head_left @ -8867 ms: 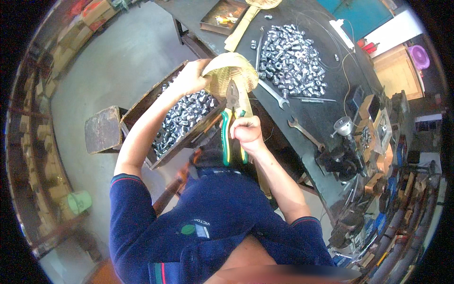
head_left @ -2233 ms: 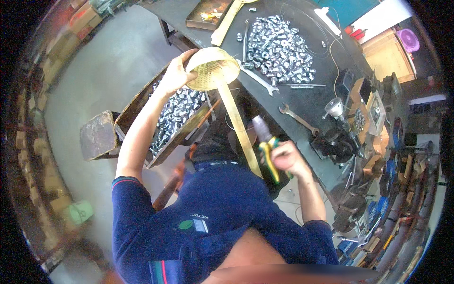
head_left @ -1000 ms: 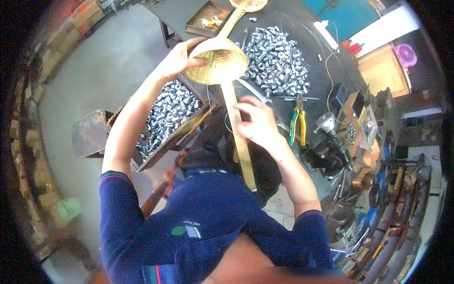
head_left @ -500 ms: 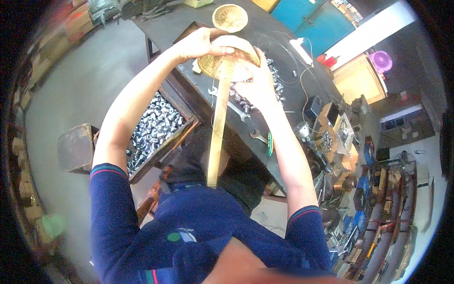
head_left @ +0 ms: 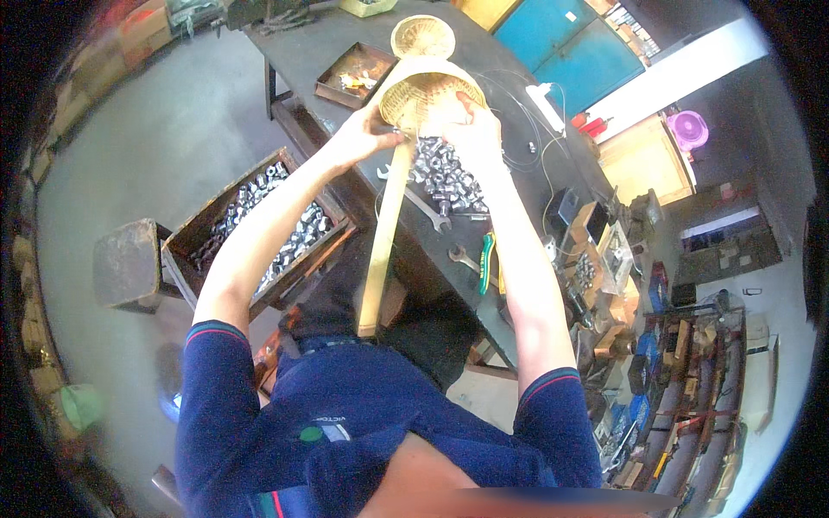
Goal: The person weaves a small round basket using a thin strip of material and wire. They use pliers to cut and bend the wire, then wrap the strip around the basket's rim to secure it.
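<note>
A woven bamboo scoop basket (head_left: 432, 76) with a long flat handle (head_left: 384, 242) is held over the bench, its mouth tilted towards me. My left hand (head_left: 366, 138) is closed on the left side of the rim, its thumb beside the top of the handle. On the right, my right hand (head_left: 475, 129) grips the rim with bent fingers. The handle runs down to my waist. Just below the basket lies a heap of shiny metal fittings (head_left: 451, 179). A smaller round woven basket (head_left: 422, 37) sits behind.
On the dark bench (head_left: 509, 78) lie open-ended wrenches (head_left: 425, 207), green-and-yellow-handled pliers (head_left: 489, 263) and a rusty tray (head_left: 354, 76). A white power strip (head_left: 546, 108) trails a cable. At left stands a wooden crate (head_left: 173, 259) of metal fittings beside a stool (head_left: 129, 263).
The scoop basket has tipped so its inside shows more. My left hand has slid from the top of the rim down to its left side; the handle's lower end has shifted left.
</note>
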Tool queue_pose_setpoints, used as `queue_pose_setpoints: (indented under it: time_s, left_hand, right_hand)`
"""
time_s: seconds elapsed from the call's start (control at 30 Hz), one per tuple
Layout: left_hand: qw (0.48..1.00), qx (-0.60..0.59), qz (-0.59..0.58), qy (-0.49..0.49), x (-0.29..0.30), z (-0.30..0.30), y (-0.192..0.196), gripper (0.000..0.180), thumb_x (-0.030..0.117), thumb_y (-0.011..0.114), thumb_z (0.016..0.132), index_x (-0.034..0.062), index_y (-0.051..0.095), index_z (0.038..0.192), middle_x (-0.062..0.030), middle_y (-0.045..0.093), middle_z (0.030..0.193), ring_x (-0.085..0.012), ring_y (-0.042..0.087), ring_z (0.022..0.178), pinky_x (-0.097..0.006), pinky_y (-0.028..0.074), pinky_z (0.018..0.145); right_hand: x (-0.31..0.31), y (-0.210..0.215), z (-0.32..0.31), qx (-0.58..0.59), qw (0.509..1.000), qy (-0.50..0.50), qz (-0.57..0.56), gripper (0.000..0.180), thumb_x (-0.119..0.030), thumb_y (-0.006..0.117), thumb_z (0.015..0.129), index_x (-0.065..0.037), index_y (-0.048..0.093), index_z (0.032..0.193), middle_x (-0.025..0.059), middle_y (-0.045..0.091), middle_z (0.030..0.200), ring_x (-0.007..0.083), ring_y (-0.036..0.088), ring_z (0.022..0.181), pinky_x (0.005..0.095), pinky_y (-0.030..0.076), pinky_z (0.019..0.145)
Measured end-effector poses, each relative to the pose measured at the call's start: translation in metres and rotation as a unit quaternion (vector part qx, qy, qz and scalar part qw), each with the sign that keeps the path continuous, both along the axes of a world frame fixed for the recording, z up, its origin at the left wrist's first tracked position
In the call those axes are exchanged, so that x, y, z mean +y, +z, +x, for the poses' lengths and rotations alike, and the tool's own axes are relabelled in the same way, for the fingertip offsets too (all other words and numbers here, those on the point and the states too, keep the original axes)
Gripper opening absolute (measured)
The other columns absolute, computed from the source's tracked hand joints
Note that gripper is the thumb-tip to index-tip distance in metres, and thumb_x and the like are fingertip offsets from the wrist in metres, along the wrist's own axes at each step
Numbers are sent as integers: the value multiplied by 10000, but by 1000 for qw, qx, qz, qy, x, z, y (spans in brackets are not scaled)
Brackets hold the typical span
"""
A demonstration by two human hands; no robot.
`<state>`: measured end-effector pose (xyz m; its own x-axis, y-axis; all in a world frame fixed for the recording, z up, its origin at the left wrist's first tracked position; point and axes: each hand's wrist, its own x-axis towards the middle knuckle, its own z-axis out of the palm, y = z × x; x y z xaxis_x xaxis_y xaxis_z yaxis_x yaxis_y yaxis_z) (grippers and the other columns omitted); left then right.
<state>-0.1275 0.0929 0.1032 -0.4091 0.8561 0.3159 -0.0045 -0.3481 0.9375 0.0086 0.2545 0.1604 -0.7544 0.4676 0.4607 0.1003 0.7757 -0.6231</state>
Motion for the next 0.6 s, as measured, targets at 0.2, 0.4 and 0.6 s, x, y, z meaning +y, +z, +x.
queue_pose_setpoints:
  time_s: [0.2, 0.4, 0.6]
  left_hand:
    - [998, -38, 12, -42, 9, 9, 34, 468, 23, 656, 734, 11, 510, 1179, -93, 630, 979, -150, 628, 808, -267, 537, 655]
    - [995, -91, -36, -8, 14, 26, 31, 346, 145, 632, 822, 40, 548, 1141, -47, 638, 944, -137, 615, 787, -268, 513, 623]
    - [990, -116, -31, 76, 28, 36, 26, 353, 110, 622, 830, 34, 555, 1168, -38, 639, 1012, -112, 595, 859, -265, 490, 677]
  right_hand:
    - [-13, 22, 21, 30, 992, -16, -125, 606, 33, 538, 658, 35, 497, 1263, 51, 615, 688, 93, 579, 561, 245, 508, 566]
    - [-10, 19, 40, -6, 999, -31, 16, 593, 58, 534, 645, 12, 537, 1237, 39, 630, 787, 89, 584, 618, 213, 465, 577]
    - [-32, 37, 73, 1, 992, 63, -109, 554, 107, 505, 622, 3, 599, 1159, 95, 586, 1041, 117, 609, 813, 200, 483, 659]
